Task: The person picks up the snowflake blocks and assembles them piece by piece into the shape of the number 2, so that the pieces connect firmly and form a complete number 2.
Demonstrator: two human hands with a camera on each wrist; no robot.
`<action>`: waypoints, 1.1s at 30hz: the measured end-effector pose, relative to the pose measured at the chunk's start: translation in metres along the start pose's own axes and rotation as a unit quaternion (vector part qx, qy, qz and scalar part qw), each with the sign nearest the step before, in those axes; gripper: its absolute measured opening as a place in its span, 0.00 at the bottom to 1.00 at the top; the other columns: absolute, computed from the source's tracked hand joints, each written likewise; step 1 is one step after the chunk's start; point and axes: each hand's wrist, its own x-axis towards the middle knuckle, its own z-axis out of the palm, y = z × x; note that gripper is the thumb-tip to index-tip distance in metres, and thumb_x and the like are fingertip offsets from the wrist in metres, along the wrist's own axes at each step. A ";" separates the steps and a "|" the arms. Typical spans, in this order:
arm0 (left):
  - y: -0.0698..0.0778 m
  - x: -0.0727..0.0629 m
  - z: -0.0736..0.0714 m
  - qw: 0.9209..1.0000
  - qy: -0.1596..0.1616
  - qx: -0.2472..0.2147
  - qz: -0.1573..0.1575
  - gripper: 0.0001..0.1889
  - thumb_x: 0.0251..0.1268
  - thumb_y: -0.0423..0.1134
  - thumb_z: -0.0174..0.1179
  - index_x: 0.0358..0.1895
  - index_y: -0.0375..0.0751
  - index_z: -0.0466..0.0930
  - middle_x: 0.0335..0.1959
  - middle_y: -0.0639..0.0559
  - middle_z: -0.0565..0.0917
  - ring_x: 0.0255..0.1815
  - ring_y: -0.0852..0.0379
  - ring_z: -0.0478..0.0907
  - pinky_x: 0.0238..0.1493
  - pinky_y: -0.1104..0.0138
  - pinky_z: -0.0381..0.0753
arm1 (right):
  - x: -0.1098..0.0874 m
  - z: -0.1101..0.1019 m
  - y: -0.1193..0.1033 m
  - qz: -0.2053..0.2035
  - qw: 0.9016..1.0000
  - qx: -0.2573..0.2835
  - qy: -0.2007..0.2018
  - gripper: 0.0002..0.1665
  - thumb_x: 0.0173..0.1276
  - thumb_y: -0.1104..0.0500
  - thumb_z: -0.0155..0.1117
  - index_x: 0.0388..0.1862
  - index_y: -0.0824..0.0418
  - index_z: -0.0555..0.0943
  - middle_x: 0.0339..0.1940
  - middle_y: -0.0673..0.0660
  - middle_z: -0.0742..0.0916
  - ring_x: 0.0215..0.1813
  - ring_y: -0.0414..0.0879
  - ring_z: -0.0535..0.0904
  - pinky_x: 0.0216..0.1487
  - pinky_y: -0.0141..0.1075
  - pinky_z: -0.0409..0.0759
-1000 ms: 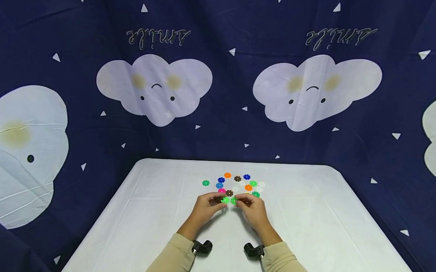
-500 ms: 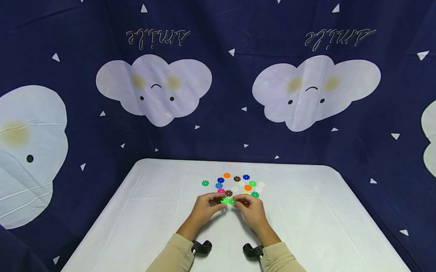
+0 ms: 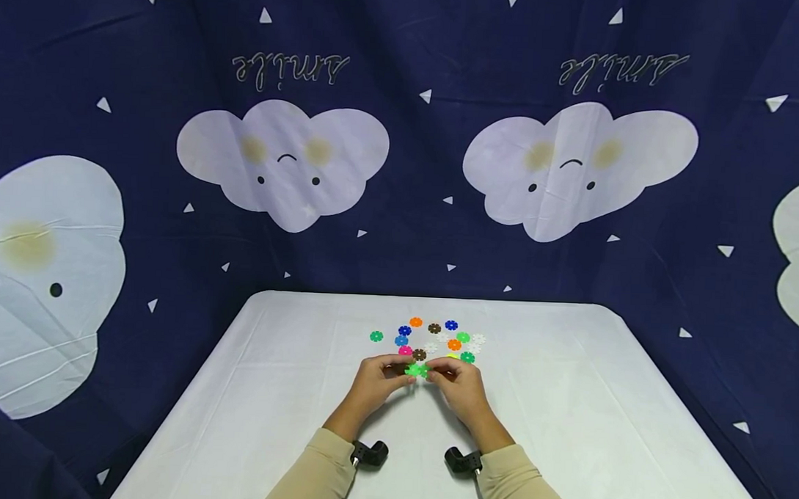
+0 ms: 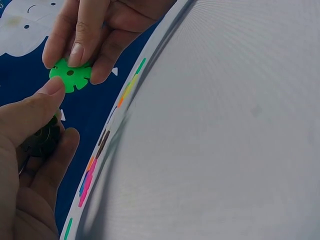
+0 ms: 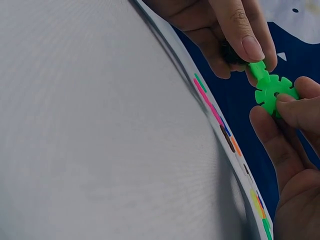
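Both hands meet above the white table, just in front of a scatter of small flower-shaped discs. My right hand pinches a bright green disc flat between thumb and fingers. My left hand pinches a second green disc, seen edge-on, with its rim set against a slot of the first. In the head view the two read as one green cluster. A dark piece sits tucked inside the left hand's curled fingers.
Loose discs lie just beyond the hands: green, blue, orange, brown, pink, white and others. A dark blue cloud-print cloth hangs behind and beside the table.
The two green discs, side by side a second ago, have been brought together into one cluster. Both hands edged slightly inward; the loose discs have not moved.
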 end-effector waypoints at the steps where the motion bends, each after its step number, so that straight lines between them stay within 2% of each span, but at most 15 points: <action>1: -0.006 0.001 0.000 1.000 0.000 -0.001 -0.003 0.17 0.57 0.27 0.78 0.51 0.32 0.90 0.43 0.47 0.90 0.41 0.48 0.88 0.46 0.64 0.88 | -0.001 0.000 -0.004 -0.001 1.000 -0.004 0.002 0.10 0.62 0.81 0.71 0.39 0.73 0.89 0.36 0.68 0.89 0.42 0.64 0.86 0.44 0.35 0.87; 3: -0.006 0.001 -0.001 1.000 0.000 -0.011 -0.008 0.17 0.56 0.28 0.79 0.50 0.34 0.91 0.42 0.48 0.91 0.40 0.50 0.88 0.45 0.66 0.87 | -0.001 0.000 -0.004 -0.003 1.000 -0.009 -0.001 0.10 0.62 0.81 0.71 0.39 0.73 0.88 0.36 0.68 0.89 0.42 0.64 0.86 0.44 0.35 0.87; 8: -0.006 0.001 -0.002 0.999 0.003 -0.036 -0.020 0.16 0.52 0.24 0.80 0.46 0.33 0.92 0.41 0.45 0.91 0.41 0.46 0.89 0.43 0.66 0.88 | 0.003 0.001 0.018 -0.006 1.000 -0.019 -0.003 0.12 0.61 0.80 0.73 0.38 0.67 0.90 0.35 0.59 0.91 0.41 0.58 0.87 0.44 0.35 0.87; 16: -0.004 0.001 -0.006 0.999 -0.001 -0.034 -0.033 0.16 0.50 0.27 0.82 0.44 0.36 0.93 0.39 0.48 0.91 0.40 0.50 0.88 0.42 0.67 0.88 | 0.006 -0.003 0.026 -0.015 0.999 -0.012 -0.029 0.12 0.64 0.76 0.74 0.37 0.61 0.92 0.34 0.52 0.91 0.43 0.49 0.88 0.46 0.34 0.87; 20: -0.005 0.001 -0.006 0.999 -0.012 -0.045 -0.024 0.20 0.50 0.25 0.81 0.49 0.29 0.90 0.41 0.46 0.91 0.44 0.49 0.89 0.45 0.66 0.88 | 0.006 -0.004 0.026 -0.021 0.999 -0.017 -0.031 0.12 0.63 0.76 0.75 0.36 0.60 0.92 0.35 0.52 0.91 0.41 0.45 0.88 0.45 0.34 0.87; 23: -0.004 0.001 -0.007 0.998 -0.019 -0.049 -0.021 0.23 0.50 0.24 0.81 0.52 0.26 0.88 0.43 0.45 0.91 0.45 0.49 0.89 0.46 0.66 0.88 | 0.006 -0.005 0.026 -0.022 0.999 -0.019 -0.033 0.12 0.63 0.76 0.75 0.36 0.61 0.92 0.34 0.52 0.91 0.40 0.45 0.88 0.44 0.35 0.87; 28: -0.002 0.002 -0.007 0.999 -0.024 -0.038 -0.026 0.21 0.50 0.26 0.82 0.50 0.29 0.89 0.43 0.47 0.91 0.44 0.52 0.89 0.45 0.66 0.87 | 0.005 -0.006 0.026 -0.021 0.999 -0.023 -0.037 0.13 0.62 0.77 0.75 0.36 0.60 0.92 0.35 0.51 0.91 0.41 0.47 0.88 0.45 0.35 0.88; 33: -0.001 0.000 -0.007 0.998 -0.032 -0.037 -0.035 0.21 0.50 0.27 0.82 0.50 0.30 0.89 0.43 0.47 0.91 0.45 0.51 0.89 0.46 0.66 0.87 | 0.005 -0.002 0.025 -0.026 0.999 -0.032 -0.027 0.13 0.60 0.79 0.75 0.35 0.62 0.92 0.34 0.54 0.92 0.42 0.54 0.89 0.45 0.39 0.88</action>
